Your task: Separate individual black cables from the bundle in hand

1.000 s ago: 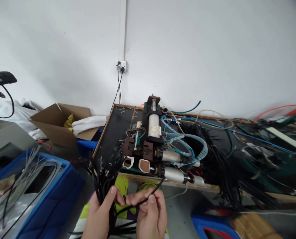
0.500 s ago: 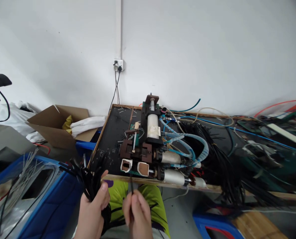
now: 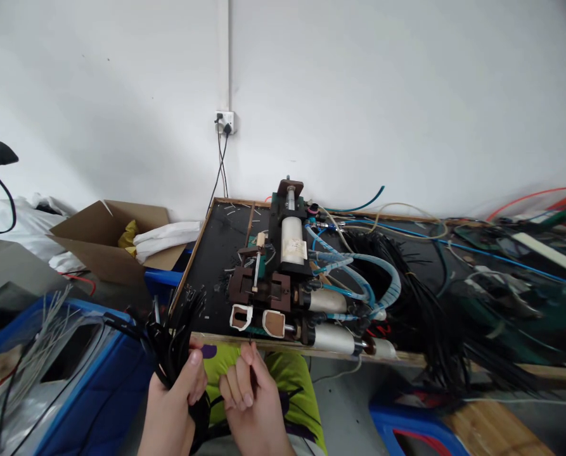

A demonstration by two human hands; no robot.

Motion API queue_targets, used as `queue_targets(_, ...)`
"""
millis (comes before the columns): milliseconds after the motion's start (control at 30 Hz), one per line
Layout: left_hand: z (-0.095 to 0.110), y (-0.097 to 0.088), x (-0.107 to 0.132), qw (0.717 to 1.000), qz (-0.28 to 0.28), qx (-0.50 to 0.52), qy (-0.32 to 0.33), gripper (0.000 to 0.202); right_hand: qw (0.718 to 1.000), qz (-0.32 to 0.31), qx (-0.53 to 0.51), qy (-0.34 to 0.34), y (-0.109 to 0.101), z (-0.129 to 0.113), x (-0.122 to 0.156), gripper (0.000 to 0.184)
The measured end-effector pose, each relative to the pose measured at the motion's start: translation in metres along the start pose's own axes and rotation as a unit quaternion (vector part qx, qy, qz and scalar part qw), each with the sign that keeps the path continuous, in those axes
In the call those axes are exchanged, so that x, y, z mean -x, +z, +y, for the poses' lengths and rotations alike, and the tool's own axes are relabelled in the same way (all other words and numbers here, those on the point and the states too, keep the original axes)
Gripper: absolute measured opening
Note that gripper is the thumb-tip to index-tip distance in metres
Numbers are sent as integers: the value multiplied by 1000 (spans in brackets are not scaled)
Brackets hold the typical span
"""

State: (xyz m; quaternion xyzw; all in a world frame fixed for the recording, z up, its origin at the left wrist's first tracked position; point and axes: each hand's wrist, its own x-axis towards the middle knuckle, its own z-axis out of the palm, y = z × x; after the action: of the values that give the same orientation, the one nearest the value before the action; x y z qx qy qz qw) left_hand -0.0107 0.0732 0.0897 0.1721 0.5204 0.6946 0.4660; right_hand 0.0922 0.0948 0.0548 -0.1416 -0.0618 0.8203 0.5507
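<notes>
My left hand is closed around a bundle of black cable ties that fans out up and to the left. My right hand sits just beside it with fingers curled, pinching a single thin black tie that points up toward the small pneumatic machine. The machine stands on a black board with a wooden frame, right in front of both hands. It has two open sockets at its near edge, white cylinders and blue air hoses.
A heap of black ties lies right of the machine among cables. A blue crate with pale ties sits lower left, a cardboard box behind it. A wall socket hangs above. Another blue bin is lower right.
My right hand turned the single tie from lying sideways to pointing up and drew in close to the left hand. The bundle in my left hand shifted left and lower.
</notes>
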Motion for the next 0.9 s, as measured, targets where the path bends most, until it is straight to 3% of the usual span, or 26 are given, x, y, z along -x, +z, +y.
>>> queue_targets(433,-4,-5,2,998,-35,44,-12,44,1000,12,7,5,0,0,-1,32)
queue_targets(567,-2,-6,5,999,-26,40,-11,46,999,25,41,-25,1,2,-3,33)
queue_targets(700,-1,-5,7,999,-29,20,-3,48,985,37,143,-85,2,6,3,40)
queue_targets(800,-1,-5,10,999,-32,16,-8,49,937,79,301,-161,-12,-1,25,45)
queue_targets(833,-2,-5,11,999,-31,17,-12,50,902,108,366,-201,-22,-8,36,46)
queue_targets(900,-4,-8,12,999,-35,18,-18,52,799,181,506,-272,-49,-27,62,49)
